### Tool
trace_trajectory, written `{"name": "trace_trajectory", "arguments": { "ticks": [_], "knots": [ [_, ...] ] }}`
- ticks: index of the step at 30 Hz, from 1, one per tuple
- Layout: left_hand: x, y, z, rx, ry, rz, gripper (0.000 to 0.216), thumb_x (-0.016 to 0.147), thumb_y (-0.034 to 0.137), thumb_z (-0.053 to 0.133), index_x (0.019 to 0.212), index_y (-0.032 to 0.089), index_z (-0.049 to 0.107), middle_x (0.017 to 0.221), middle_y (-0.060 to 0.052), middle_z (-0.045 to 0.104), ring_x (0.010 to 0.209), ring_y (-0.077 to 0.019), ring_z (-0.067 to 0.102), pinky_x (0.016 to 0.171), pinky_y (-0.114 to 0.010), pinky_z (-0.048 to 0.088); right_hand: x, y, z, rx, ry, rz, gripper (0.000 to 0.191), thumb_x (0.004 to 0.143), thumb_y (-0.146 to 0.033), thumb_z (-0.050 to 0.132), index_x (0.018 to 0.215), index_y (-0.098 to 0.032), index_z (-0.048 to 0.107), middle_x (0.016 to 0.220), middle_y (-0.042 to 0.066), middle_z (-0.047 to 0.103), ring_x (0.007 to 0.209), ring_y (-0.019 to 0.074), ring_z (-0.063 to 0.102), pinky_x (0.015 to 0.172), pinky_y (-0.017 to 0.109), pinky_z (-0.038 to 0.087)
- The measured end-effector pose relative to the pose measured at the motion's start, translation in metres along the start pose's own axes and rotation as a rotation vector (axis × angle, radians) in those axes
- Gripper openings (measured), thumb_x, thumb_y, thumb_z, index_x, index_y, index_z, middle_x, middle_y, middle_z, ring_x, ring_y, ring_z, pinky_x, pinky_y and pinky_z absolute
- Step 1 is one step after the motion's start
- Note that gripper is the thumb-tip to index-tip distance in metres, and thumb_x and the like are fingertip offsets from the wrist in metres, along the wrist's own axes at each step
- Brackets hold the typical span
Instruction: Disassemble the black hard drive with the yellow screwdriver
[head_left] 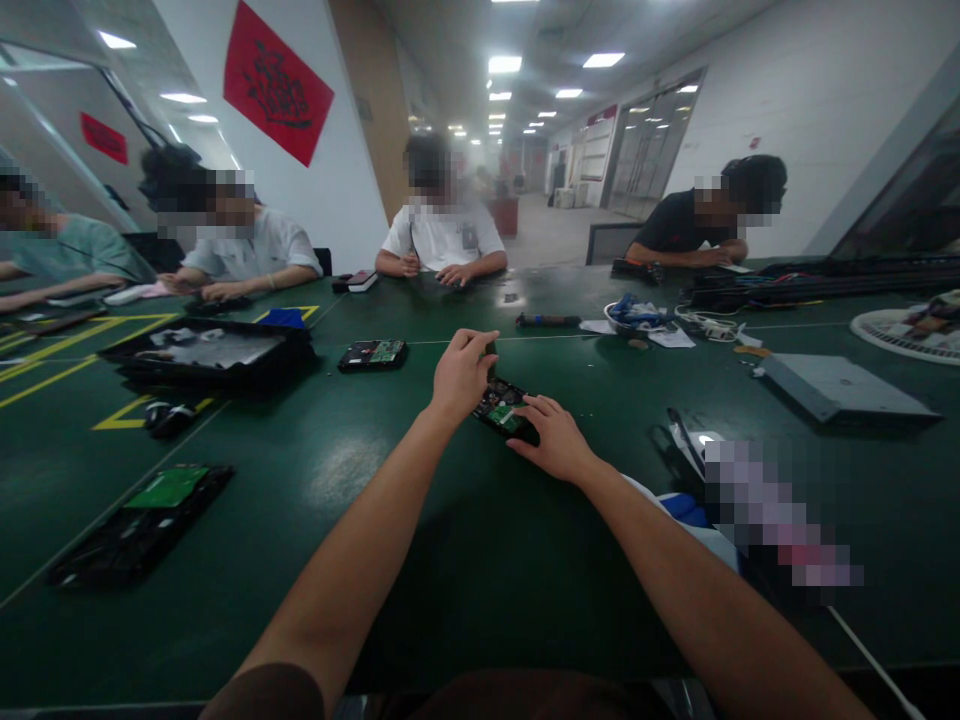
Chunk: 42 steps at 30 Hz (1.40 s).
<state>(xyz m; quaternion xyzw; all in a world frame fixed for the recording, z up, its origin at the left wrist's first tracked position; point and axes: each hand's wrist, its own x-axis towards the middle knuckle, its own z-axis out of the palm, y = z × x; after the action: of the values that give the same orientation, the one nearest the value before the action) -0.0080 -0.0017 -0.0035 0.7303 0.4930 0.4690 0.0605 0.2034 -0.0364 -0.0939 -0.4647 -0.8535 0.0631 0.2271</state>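
A black hard drive (501,418) with a green circuit board lies on the green table in front of me. My right hand (556,435) grips its near right end, fingertips on the board side and thumb along the near edge. At its far left end is my left hand (461,380), thumb and fingers bent toward each other in a pinch. Whatever sits between those fingertips is too small and dark to make out. A second hard drive (373,354) rests farther left, and a larger-looking third one (142,525) lies at the near left.
A black tray (217,350) stands at the left. On the right are a flat grey metal box (844,388), a bowl of blue cables (637,315) and a blurred-out item with a white cord (862,640). A screwdriver-like tool (549,321) lies beyond my hands. Several people sit across the table.
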Motion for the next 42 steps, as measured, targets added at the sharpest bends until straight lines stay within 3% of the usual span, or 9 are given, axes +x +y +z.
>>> {"name": "trace_trajectory", "arguments": {
  "ticks": [5,11,17,26,32,37,42],
  "knots": [
    [-0.0015,-0.0009,0.0019,0.000,-0.023,-0.038,0.042,0.092,0.020,0.061,0.133,0.024,0.060,0.136,-0.013,0.061,0.127,-0.0307,0.057,0.108,-0.041,0.041,-0.0001,-0.0007,-0.0011,0.015,-0.005,0.008,0.053,0.089,-0.052,0.070,0.135,-0.027,0.060,0.155,0.012,0.047,0.146,0.0345,0.036,0.114,0.059,0.036],
    [-0.0059,-0.0003,0.0060,0.020,0.029,-0.170,0.050,0.083,0.042,0.077,0.123,0.023,0.053,0.116,-0.015,0.069,0.111,-0.0337,0.067,0.096,-0.042,0.047,0.0007,0.0004,0.0003,0.005,-0.004,0.006,0.053,0.089,-0.053,0.069,0.135,-0.026,0.060,0.155,0.013,0.047,0.145,0.0351,0.037,0.112,0.060,0.037],
    [-0.0036,-0.0020,0.0070,0.115,0.074,-0.147,0.044,0.083,0.031,0.078,0.113,0.023,0.047,0.104,-0.010,0.071,0.097,-0.0278,0.071,0.087,-0.038,0.051,0.0004,0.0009,0.0013,-0.003,0.004,-0.009,0.052,0.090,-0.052,0.068,0.134,-0.025,0.060,0.155,0.012,0.046,0.144,0.0349,0.038,0.112,0.058,0.038],
    [-0.0013,0.0001,0.0062,-0.136,0.007,-0.017,0.033,0.087,0.017,0.067,0.115,0.023,0.049,0.100,-0.004,0.069,0.089,-0.0173,0.067,0.083,-0.031,0.050,0.0007,0.0001,-0.0010,0.001,-0.011,0.001,0.053,0.089,-0.054,0.069,0.135,-0.026,0.060,0.155,0.012,0.046,0.144,0.0354,0.039,0.113,0.060,0.037],
    [-0.0011,-0.0027,0.0055,0.014,0.078,0.031,0.031,0.087,0.017,0.066,0.117,0.024,0.062,0.115,-0.009,0.059,0.102,-0.0223,0.062,0.090,-0.037,0.052,0.0003,-0.0003,0.0002,-0.008,0.005,-0.003,0.052,0.090,-0.052,0.069,0.135,-0.026,0.061,0.155,0.012,0.047,0.145,0.0350,0.038,0.113,0.058,0.038],
    [-0.0025,-0.0016,0.0046,0.098,0.078,0.015,0.033,0.092,0.018,0.061,0.124,0.024,0.061,0.125,-0.011,0.062,0.112,-0.0263,0.063,0.097,-0.040,0.050,0.0002,-0.0001,0.0010,-0.011,0.010,-0.008,0.053,0.090,-0.052,0.069,0.135,-0.026,0.061,0.154,0.012,0.047,0.144,0.0350,0.039,0.112,0.059,0.038],
    [-0.0037,0.0024,0.0058,0.048,0.072,-0.069,0.037,0.089,0.034,0.071,0.121,0.023,0.056,0.113,-0.010,0.071,0.105,-0.0278,0.069,0.094,-0.041,0.051,0.0006,0.0002,0.0010,0.000,0.009,-0.003,0.053,0.089,-0.051,0.069,0.135,-0.026,0.061,0.155,0.012,0.047,0.144,0.0350,0.038,0.112,0.059,0.037]
  ]
}}
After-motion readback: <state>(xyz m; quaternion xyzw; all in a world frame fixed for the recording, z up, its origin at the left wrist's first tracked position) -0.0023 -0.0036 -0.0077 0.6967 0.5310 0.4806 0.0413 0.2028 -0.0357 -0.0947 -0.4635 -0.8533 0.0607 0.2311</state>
